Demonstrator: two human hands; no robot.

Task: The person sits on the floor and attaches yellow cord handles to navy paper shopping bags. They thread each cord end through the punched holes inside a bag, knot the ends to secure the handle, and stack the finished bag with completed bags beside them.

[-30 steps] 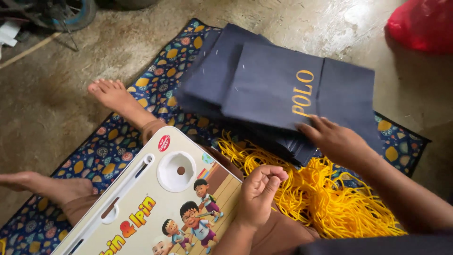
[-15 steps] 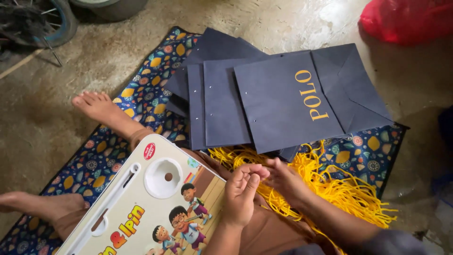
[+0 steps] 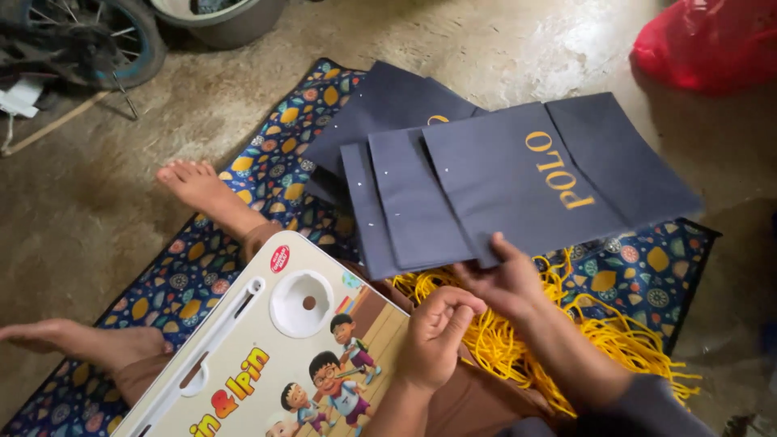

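my right hand (image 3: 506,283) pinches the flat navy paper bag (image 3: 518,182) by its edge above the yellow cord pile (image 3: 566,340); left hand (image 3: 433,340) curled, seemingly empty. loose grip, bag might slip.

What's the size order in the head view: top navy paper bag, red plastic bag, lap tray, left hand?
1. lap tray, nearest the camera
2. top navy paper bag, close to the tray, so that order is unsure
3. red plastic bag, cut off by the frame
4. left hand
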